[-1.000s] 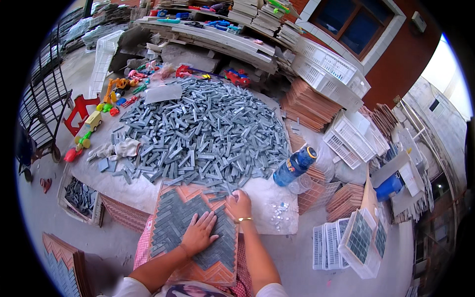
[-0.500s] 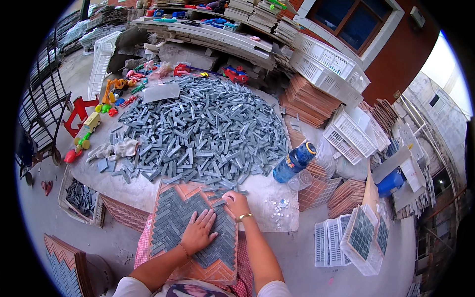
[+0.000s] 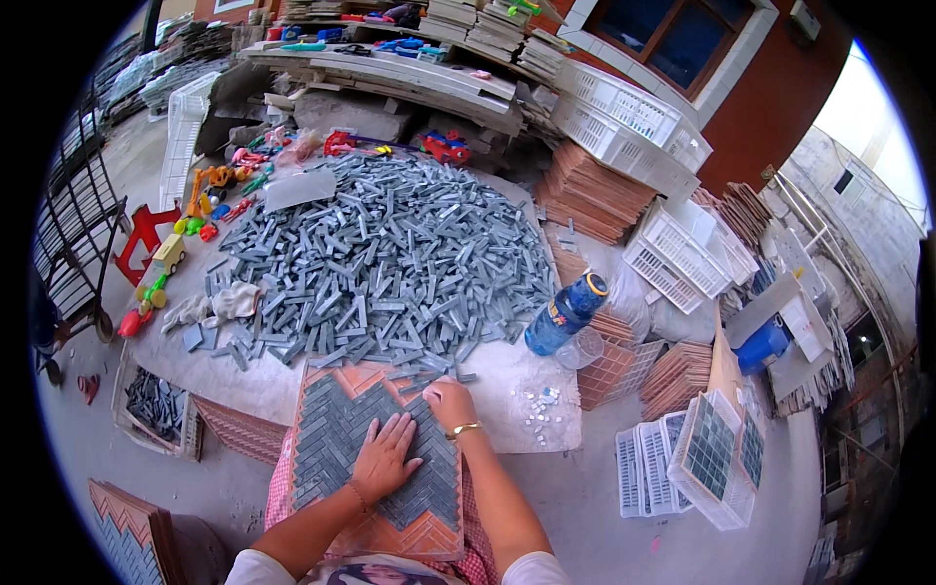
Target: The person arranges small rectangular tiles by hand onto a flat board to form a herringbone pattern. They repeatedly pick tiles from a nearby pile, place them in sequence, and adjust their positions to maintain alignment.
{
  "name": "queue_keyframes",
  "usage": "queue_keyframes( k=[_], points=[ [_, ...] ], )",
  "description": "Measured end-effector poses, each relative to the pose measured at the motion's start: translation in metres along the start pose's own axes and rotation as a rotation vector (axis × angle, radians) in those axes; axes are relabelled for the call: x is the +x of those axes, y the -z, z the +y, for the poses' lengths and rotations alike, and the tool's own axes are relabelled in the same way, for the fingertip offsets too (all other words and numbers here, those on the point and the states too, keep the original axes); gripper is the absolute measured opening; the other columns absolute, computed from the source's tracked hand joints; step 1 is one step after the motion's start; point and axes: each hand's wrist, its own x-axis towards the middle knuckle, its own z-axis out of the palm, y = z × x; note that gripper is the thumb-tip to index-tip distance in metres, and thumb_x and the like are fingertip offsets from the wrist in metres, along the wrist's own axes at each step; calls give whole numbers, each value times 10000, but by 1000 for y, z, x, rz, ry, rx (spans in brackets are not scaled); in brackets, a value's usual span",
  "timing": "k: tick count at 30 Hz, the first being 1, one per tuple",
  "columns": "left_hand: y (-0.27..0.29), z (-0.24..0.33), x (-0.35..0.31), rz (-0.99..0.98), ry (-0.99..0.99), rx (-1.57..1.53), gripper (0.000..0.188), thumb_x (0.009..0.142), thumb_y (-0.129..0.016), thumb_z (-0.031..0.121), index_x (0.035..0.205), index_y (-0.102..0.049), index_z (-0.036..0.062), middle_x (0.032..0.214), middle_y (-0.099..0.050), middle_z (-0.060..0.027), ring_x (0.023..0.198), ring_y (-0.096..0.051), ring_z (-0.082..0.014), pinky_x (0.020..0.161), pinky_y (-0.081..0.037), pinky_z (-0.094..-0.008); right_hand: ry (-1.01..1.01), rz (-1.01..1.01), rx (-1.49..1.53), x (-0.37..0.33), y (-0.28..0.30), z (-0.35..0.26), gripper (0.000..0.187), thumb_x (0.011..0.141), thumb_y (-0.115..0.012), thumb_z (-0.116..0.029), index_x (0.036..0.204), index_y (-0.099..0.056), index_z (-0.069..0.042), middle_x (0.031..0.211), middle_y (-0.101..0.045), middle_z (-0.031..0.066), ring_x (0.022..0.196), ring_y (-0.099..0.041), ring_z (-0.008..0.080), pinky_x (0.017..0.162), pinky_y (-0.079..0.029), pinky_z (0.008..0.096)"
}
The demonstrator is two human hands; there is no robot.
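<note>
An orange-red grooved tile mould [image 3: 427,535] rests on my lap, its far end against the table edge. Grey-green strip tiles [image 3: 336,429] fill much of it in a herringbone pattern. My left hand [image 3: 387,451] lies flat on these strips, fingers outstretched, holding nothing. At the mould's upper right, my right hand [image 3: 449,406] is closed with thumb and fingertips pinched together. Whatever it pinches is hidden by the fingers. Just beyond it, a few loose strips [image 3: 419,373] lie near the mould's far edge. Orange grooves show at the far and near ends.
A large heap of grey strip tiles [image 3: 390,263] covers the table [image 3: 502,400]. A blue bottle [image 3: 565,314], a clear cup [image 3: 582,348] and small pale chips [image 3: 543,409] sit right. White gloves [image 3: 219,305] and toys [image 3: 168,255] lie left. White crates [image 3: 717,468] stand on the floor at right.
The whole view has shifted slightly left. My right hand stays at the mould's upper right, its fingers curled in a little more. My left hand remains flat on the strips.
</note>
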Motion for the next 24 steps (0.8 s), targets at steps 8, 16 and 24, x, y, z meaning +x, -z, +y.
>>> queue_keyframes(
  k=[8,16,24],
  points=[
    [-18,-11,32,93,66,-15,639,808,-589,313,1315,-367,-6,1369,-377,-150,1300,-312,-285,1065,-213,-497,-285,140,157,-20,28,26,125,757,-629,-103,866,-665,-53,820,-656,124,713,-637,249,676,-499,334],
    [-22,-20,33,71,34,-3,622,792,-612,270,1303,-386,-3,1361,-388,-142,1297,-313,-295,1069,-226,-469,-285,12,-168,-27,24,16,249,736,-648,-153,973,-615,-84,868,-606,144,832,-595,317,714,-478,416],
    [-21,-18,48,234,78,-13,445,725,-629,155,1130,-514,10,998,-501,-109,976,-466,-294,841,-380,-433,-240,104,124,-61,33,12,216,769,-625,-156,945,-651,-33,806,-643,163,695,-621,271,651,-484,352]
  ],
)
